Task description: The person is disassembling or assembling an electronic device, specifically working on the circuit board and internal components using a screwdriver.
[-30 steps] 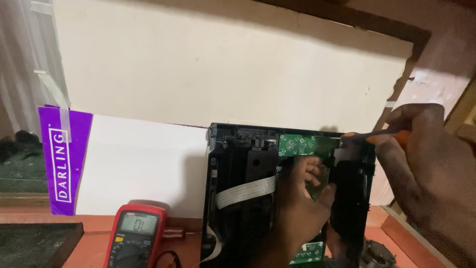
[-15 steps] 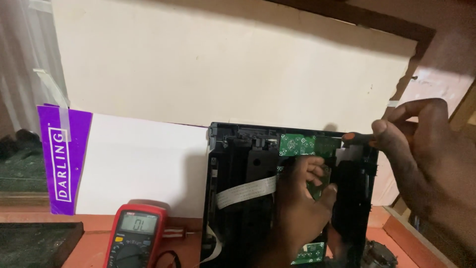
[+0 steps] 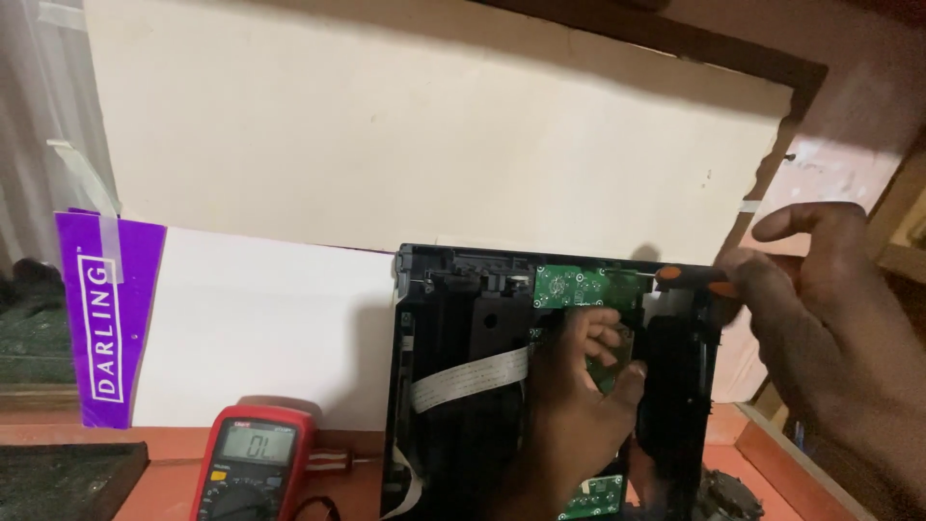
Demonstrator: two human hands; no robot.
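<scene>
In the head view, an opened black plastic device chassis stood tilted upright on the reddish-orange wooden work surface, leaning back against a large cream-coloured board. A small green printed circuit board sat at the chassis's top edge, and a flat white ribbon cable ran diagonally across its dark interior. A second green circuit board showed at the bottom edge.

The left hand was pressed inside the chassis just below the upper green board — its fingers curled together around a small greenish part, though what exactly they pinched could not be told. The right hand hovered at the chassis's upper right corner, thumb and fingers pinched on the orange-and-black handle of a screwdriver that lay level, its tip pointing towards the upper green board.

To the left, a red-cased digital multimeter with a grey display lay on the work surface beside the chassis. Behind it stood a white cardboard box with a purple end panel — touching the cream board. A dark green mat lay at the lower left corner.
</scene>
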